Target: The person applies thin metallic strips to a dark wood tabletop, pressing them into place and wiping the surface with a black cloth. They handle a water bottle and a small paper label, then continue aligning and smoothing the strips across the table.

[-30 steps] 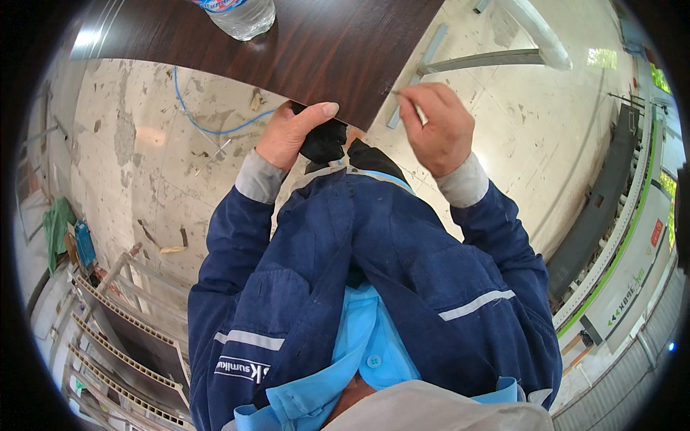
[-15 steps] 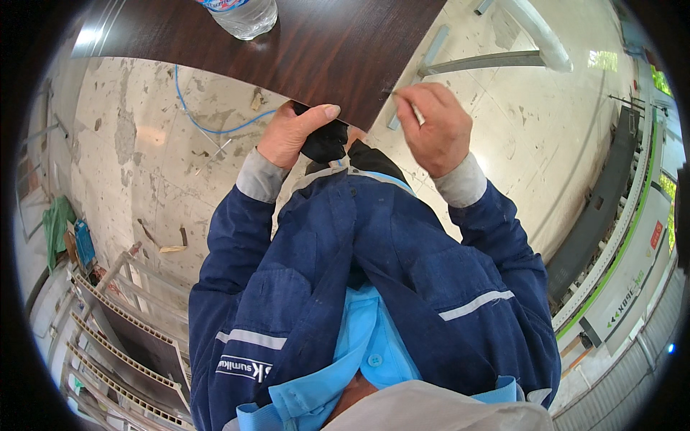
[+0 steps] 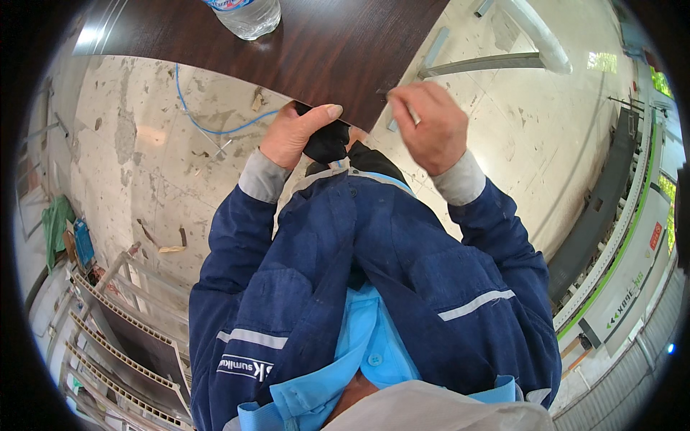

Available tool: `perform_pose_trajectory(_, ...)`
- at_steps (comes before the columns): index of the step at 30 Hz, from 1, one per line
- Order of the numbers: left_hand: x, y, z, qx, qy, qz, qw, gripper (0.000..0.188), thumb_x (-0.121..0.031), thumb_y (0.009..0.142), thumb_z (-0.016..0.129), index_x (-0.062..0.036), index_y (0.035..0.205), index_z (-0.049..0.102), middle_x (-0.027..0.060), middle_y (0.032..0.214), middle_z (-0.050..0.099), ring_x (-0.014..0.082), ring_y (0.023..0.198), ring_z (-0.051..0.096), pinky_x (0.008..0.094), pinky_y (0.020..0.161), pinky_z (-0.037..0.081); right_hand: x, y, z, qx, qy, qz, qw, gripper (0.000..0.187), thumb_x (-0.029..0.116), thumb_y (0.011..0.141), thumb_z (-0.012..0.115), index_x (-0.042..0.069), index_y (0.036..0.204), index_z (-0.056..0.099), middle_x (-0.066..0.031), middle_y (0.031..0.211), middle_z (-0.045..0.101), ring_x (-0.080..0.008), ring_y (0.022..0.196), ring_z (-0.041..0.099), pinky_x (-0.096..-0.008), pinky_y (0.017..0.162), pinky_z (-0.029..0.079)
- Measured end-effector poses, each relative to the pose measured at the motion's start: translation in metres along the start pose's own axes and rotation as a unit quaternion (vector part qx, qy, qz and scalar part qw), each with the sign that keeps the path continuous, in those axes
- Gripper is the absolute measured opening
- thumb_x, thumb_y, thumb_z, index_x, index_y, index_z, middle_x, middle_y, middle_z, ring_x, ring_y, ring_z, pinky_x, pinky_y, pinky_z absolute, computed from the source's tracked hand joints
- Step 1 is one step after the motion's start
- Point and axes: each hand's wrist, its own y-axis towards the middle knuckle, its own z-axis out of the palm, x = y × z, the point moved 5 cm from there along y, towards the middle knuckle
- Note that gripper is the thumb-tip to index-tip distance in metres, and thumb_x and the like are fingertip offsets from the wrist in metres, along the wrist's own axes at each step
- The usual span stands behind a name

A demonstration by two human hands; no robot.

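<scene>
**Close finger work at the corner of a dark brown board point(image 3: 338, 65)**

The board lies at the top of the view, its near corner between two bare hands. The left hand point(image 3: 291, 136) closes round the near edge, thumb on top, fingers hidden beneath. The right hand point(image 3: 436, 129) curls in a loose pinch just beside the right edge; whether it holds something small, I cannot tell. The step in hand seems to be fine work along that edge, with the left hand steadying. The next move likely calls for a still corner and a light, controlled pinch.

Counted: one board; one clear bottle point(image 3: 253, 20) resting on it, partly cut off; one blue hose point(image 3: 230, 132) on the floor point(image 3: 525, 144); at least three panels point(image 3: 133, 337), lower left.
</scene>
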Motion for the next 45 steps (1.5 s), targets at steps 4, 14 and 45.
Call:
perform_pose_trajectory(4,-0.015,-0.023,0.003,0.004,0.176,-0.045,0.983,0.047,-0.041,0.092,0.08,0.0003,0.113,0.071,0.007,0.1,0.072,0.0137,0.091,0.066,0.0313,0.084,0.054,-0.018,0.01,-0.01,-0.014,-0.076,0.037,0.996,0.006,0.012,0.088,0.076,0.009,0.094,0.075,-0.0091,0.09,0.071,-0.0295,0.081,0.069,-0.0378,0.071,0.057)
perform_pose_trajectory(14,-0.103,-0.012,0.092,-0.089,0.66,0.424,0.613,0.061,-0.044,0.098,0.066,-0.0018,0.141,0.056,0.0252,0.143,0.059,0.038,0.129,0.057,0.051,0.115,0.038,-0.07,-0.006,-0.03,-0.165,0.094,0.219,0.957,0.015,0.015,0.095,0.077,0.002,0.101,0.076,-0.008,0.09,0.072,-0.0173,0.079,0.066,-0.0305,0.071,0.053)
perform_pose_trajectory(45,0.021,-0.081,-0.034,0.035,0.262,0.078,0.961,0.041,-0.031,0.095,0.062,0.0013,0.119,0.071,0.0137,0.113,0.074,0.0208,0.107,0.066,0.0351,0.1,0.05,-0.095,-0.077,-0.025,-0.189,0.24,0.401,0.864,0.02,0.017,0.098,0.075,-0.001,0.108,0.075,-0.0026,0.088,0.071,-0.0087,0.077,0.063,-0.0236,0.067,0.051)
